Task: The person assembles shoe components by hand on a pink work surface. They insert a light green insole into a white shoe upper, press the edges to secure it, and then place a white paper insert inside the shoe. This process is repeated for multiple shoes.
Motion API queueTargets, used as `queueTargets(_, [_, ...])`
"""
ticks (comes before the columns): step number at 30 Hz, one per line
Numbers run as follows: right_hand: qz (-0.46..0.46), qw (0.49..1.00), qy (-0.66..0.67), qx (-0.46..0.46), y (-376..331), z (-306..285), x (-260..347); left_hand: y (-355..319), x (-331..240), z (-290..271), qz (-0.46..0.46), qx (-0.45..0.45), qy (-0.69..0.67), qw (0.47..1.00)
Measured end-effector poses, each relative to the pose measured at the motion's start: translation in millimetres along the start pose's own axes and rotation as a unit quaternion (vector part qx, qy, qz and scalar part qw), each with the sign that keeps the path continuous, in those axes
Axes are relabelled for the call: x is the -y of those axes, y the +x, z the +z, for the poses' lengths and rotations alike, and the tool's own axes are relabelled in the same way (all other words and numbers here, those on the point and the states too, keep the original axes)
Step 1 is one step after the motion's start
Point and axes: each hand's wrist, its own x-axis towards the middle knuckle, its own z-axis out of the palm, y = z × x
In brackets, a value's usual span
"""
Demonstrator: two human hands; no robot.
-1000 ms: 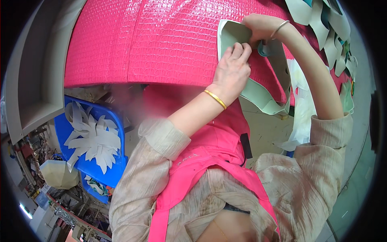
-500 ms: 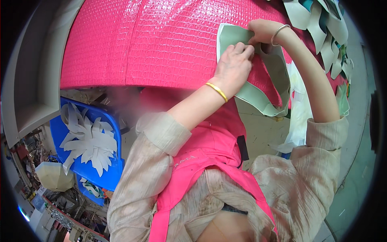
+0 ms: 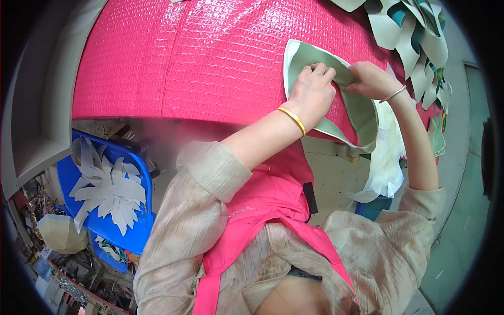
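Note:
A curved, U-shaped piece of sheet material, sage green with a white edge (image 3: 349,107), lies at the front edge of the pink table cover; it looks like a shoe upper. My left hand (image 3: 314,95), with a yellow bangle at the wrist, presses curled fingers onto its inner part. Its fingertips are partly hidden. To the right, my right hand (image 3: 375,81), wearing a silver bangle, pinches the far right edge of the same piece. The near right end of the piece bends past the table's edge.
Glossy pink textured sheeting (image 3: 210,58) covers the table. Several white and green cut pieces (image 3: 401,31) pile up at the far right. White sheets (image 3: 386,157) hang at the right front. A blue bin (image 3: 147,210) with white strips stands below left, near a grey frame (image 3: 42,89).
My right hand has moved nearer and to the right along the edge of the piece. My left hand stays on the piece, slightly shifted. The whole view has shifted a little.

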Motion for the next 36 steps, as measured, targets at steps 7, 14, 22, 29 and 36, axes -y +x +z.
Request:
queueTargets(7, [-0.046, 0.978, 0.076, -0.187, -14.5, 37.4, -14.0, 43.8, 18.3, -21.9, -0.052, -0.126, -0.21, 0.968])
queueTargets(14, [-0.114, 0.946, -0.096, -0.287, -39.8, 47.7, 10.9, 144.5, 29.6, 13.0, 0.059, 0.359, -0.287, 0.886])
queueTargets(22, [-0.106, 0.903, -0.033, -0.416, -60.4, 59.7, 27.7, 135.2, 51.5, 9.7, 0.029, 0.351, -0.396, 0.848])
queueTargets(29, [-0.09, 0.873, 0.023, -0.479, -57.4, 63.5, 9.5, 136.9, 50.5, 13.2, 0.074, 0.414, -0.474, 0.773])
queueTargets(36, [-0.117, 0.891, -0.029, -0.437, -56.9, 49.2, 11.2, 137.8, 44.4, 7.2, 0.063, 0.422, -0.429, 0.796])
